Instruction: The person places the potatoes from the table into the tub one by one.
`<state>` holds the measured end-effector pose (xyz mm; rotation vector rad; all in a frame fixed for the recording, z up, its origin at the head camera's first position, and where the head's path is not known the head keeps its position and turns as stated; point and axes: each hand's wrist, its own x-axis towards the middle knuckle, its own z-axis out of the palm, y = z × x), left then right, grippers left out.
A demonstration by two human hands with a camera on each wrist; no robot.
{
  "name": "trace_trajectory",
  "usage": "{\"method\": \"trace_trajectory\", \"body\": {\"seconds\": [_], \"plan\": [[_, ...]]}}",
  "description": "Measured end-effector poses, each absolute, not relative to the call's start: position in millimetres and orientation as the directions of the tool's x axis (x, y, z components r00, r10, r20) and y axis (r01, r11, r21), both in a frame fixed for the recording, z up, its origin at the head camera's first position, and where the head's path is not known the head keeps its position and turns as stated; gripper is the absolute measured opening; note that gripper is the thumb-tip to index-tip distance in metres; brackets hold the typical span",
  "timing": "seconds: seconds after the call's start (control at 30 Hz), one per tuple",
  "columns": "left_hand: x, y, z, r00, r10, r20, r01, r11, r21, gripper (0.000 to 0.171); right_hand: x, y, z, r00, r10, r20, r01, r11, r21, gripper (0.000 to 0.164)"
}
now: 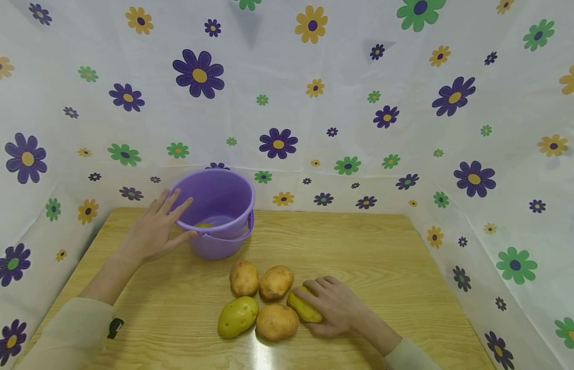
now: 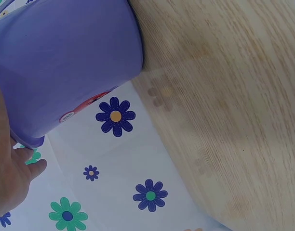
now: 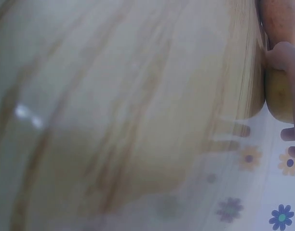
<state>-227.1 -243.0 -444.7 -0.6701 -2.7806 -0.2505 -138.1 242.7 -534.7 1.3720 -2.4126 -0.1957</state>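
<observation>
In the head view my left hand [image 1: 153, 228] rests against the left rim of a purple bucket [image 1: 219, 249], its fingers spread and fairly straight. The left wrist view shows the bucket [image 2: 75, 57] close up, with part of that hand [image 2: 12, 178] at its rim. Something yellow-green [image 1: 203, 225] shows at the bottom of the bucket, mostly hidden. My right hand [image 1: 335, 306] grips a greenish potato [image 1: 304, 308] on the table. Beside it lie three brown potatoes [image 1: 276, 322] and another greenish potato [image 1: 238, 316].
The wooden table [image 1: 342, 246] is bordered by a white flowered cloth [image 1: 287, 113] at the back and sides. The bucket stands at the back left, its handle [image 1: 236, 237] hanging down in front. A small black item [image 1: 114, 327] shows at the left sleeve.
</observation>
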Motion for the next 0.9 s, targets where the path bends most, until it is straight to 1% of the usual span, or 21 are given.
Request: {"method": "trace_trajectory", "body": {"seconds": [0.2,0.47,0.9], "plan": [[-227,-243,-443,-0.865,0.42,0.275,0.461,0.881,0.104,0.085,-139,242,-535,-0.465,-0.85,0.247,-0.801,0.523,0.291,0.08],[-226,-243,-442,-0.869,0.415,0.269,0.456,0.883,0.11,0.085,-140,244,-532,-0.447,-0.855,0.262,-0.808,0.511,0.292,0.078],[-226,-243,-442,-0.871,0.41,0.271,0.45,0.887,0.105,0.086,-139,248,-522,-0.474,-0.845,0.248,-0.787,0.533,0.311,0.08]]}}
